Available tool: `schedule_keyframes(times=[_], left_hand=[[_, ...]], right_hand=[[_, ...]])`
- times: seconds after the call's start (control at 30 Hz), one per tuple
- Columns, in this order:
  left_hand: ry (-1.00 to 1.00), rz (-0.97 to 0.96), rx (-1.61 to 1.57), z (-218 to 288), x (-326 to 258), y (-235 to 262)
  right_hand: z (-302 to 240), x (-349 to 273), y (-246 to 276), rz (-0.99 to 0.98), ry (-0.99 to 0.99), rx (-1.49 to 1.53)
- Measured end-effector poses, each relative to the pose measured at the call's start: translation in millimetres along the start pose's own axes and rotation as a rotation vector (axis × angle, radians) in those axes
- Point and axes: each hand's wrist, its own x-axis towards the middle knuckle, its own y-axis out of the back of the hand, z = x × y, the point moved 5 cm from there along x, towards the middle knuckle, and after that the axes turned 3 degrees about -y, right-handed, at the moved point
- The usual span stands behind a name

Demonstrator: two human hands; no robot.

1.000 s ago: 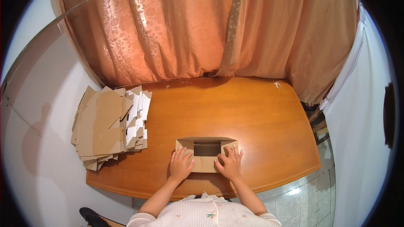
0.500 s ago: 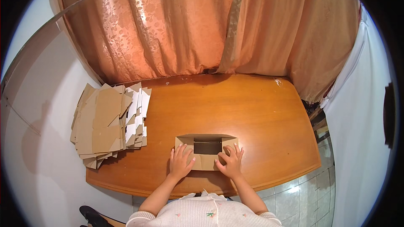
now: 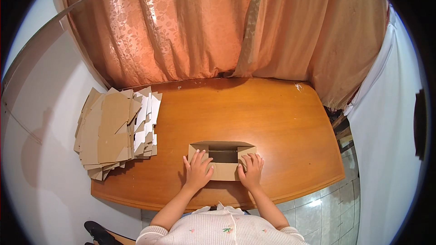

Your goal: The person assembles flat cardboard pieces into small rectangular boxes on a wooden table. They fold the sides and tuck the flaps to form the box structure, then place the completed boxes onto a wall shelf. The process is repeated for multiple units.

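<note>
While cardboard (image 3: 113, 127) lies stacked, our left hand (image 3: 198, 171) and right hand (image 3: 251, 171), apart, touch an open box (image 3: 225, 171), grip unclear

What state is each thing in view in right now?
Brown rectangular cardboard box: open in the middle, dark inside showing.
Left hand: fingers spread, resting on the box's left part.
Right hand: fingers bent, on the box's right part.
Brown-and-white cardboard pile: flat pieces, unevenly stacked.
Orange patterned fabric curtain: hanging in folds.
White cloth: hanging.
</note>
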Motion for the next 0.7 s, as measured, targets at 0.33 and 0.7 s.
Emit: schedule_keyframes(times=[0.33,0.7], left_hand=[[-0.116,-0.217,-0.004,-33.0,25.8,8.1],[-0.084,-0.194,-0.021,-20.2,25.7,-5.4]], right_hand=[[1.7,-3.5,1.8,0.039,0.014,0.044],[1.3,-0.2,1.6,0.036,-0.012,0.043]])
